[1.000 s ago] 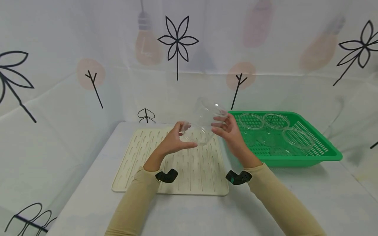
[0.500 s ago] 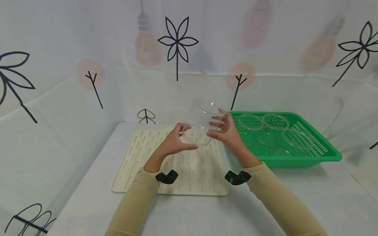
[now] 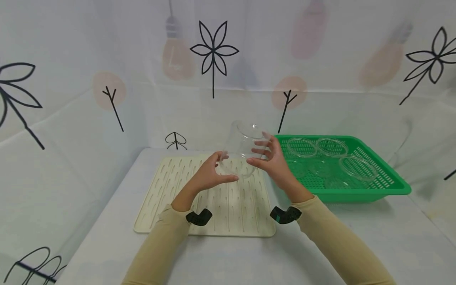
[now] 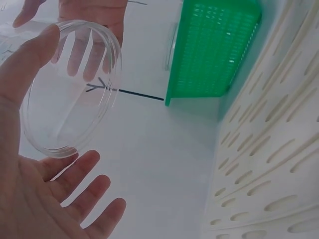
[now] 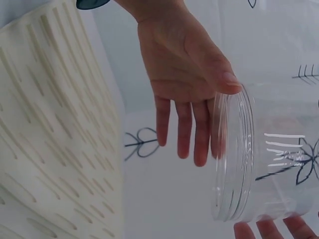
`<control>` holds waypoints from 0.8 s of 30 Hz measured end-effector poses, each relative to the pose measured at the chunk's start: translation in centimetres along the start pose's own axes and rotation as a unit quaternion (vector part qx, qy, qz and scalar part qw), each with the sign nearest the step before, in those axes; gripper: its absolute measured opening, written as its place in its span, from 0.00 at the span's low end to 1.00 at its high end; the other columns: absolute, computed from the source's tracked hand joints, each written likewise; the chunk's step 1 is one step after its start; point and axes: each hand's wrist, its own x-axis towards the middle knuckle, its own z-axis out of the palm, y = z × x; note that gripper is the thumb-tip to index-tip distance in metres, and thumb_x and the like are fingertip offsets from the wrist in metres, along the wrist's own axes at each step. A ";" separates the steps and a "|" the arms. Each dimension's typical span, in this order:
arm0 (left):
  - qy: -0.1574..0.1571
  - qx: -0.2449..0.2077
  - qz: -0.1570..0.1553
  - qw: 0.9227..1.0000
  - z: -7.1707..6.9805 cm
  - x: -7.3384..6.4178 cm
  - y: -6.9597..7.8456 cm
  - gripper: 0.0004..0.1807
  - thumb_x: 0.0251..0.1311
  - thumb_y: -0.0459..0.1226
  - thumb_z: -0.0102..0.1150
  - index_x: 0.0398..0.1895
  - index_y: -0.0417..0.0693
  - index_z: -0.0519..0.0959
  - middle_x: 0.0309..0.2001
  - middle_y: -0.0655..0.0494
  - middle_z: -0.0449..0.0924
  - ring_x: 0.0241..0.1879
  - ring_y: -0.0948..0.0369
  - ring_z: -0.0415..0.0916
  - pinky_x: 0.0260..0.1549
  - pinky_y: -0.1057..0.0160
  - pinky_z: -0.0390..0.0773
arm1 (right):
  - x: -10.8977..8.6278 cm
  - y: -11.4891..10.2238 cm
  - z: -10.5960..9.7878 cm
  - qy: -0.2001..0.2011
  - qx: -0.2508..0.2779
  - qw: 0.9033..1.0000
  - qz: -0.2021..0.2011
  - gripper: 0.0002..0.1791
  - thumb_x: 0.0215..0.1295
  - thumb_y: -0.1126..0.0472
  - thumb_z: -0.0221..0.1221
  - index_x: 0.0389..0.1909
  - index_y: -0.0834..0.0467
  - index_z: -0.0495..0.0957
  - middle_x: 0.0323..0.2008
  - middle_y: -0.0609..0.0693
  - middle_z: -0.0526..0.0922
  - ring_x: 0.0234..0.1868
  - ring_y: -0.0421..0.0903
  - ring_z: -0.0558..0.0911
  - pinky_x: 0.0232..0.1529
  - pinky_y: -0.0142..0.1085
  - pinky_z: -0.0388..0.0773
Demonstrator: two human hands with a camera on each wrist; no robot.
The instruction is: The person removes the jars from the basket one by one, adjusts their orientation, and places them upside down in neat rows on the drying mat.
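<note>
Over the drying mat (image 3: 228, 213) a clear plastic jar (image 3: 236, 146) is held tilted, its threaded rim (image 5: 244, 154) facing down toward the mat. My left hand (image 3: 207, 174) pinches that rim between thumb and index finger; its other fingers spread loose, as the left wrist view shows. At the opposite side, my right hand (image 3: 276, 162) grips the jar's wall, thumb in front and fingers behind. Seen through the jar in the left wrist view are the right hand's fingers (image 4: 94, 59). Nothing shows inside the jar.
To the right stands a green perforated basket (image 3: 360, 196) with several clear round containers (image 3: 358, 168) in it. A white table (image 3: 228, 261) lies under everything, and a printed cloth (image 3: 142, 51) hangs behind and at the sides.
The jar's upper end has swung left, so it stands less tilted. My right hand has shifted slightly left with it. The left hand keeps its hold at the rim.
</note>
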 end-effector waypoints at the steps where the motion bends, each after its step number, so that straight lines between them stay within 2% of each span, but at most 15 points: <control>1: 0.001 0.000 -0.001 1.000 0.0 -0.1 -0.1 0.43 0.48 0.49 0.69 0.64 0.43 0.60 0.62 0.49 0.64 0.61 0.56 0.60 0.61 0.52 0.61 | 0.0 0.0 0.1 0.000 -0.003 1.000 0.000 0.50 0.53 0.66 0.66 0.71 0.56 0.44 0.59 0.59 0.62 0.60 0.58 0.67 0.47 0.33 0.75; 5: 0.007 -0.002 -0.008 1.000 -0.3 -0.4 -0.5 0.48 0.47 0.51 0.69 0.69 0.44 0.56 0.63 0.51 0.63 0.62 0.57 0.59 0.61 0.52 0.60 | 0.1 -0.1 0.2 -0.001 -0.014 1.000 0.000 0.49 0.54 0.66 0.65 0.71 0.57 0.44 0.59 0.59 0.62 0.59 0.57 0.68 0.49 0.36 0.74; 11: 0.019 -0.007 -0.007 1.000 -1.3 -1.1 -1.0 0.49 0.47 0.50 0.70 0.70 0.49 0.55 0.64 0.51 0.62 0.63 0.56 0.59 0.61 0.52 0.60 | 0.2 -0.1 0.3 -0.001 -0.026 1.000 0.000 0.49 0.54 0.65 0.65 0.70 0.56 0.45 0.60 0.59 0.62 0.59 0.56 0.68 0.52 0.41 0.73; 17: 0.050 0.003 0.003 0.999 -2.7 -1.9 -2.3 0.47 0.47 0.47 0.70 0.69 0.50 0.56 0.64 0.52 0.62 0.63 0.55 0.59 0.61 0.52 0.60 | 0.3 0.1 0.5 0.001 -0.015 1.000 -0.004 0.48 0.53 0.67 0.65 0.71 0.55 0.46 0.60 0.60 0.62 0.59 0.56 0.68 0.51 0.38 0.73; 24: 0.079 0.031 -0.008 0.996 -3.9 -3.5 -3.9 0.46 0.46 0.47 0.71 0.67 0.48 0.58 0.63 0.49 0.63 0.62 0.52 0.59 0.60 0.50 0.60 | 0.4 0.4 0.8 0.007 -0.006 1.000 -0.001 0.49 0.53 0.68 0.65 0.70 0.57 0.46 0.59 0.60 0.62 0.59 0.56 0.68 0.50 0.36 0.74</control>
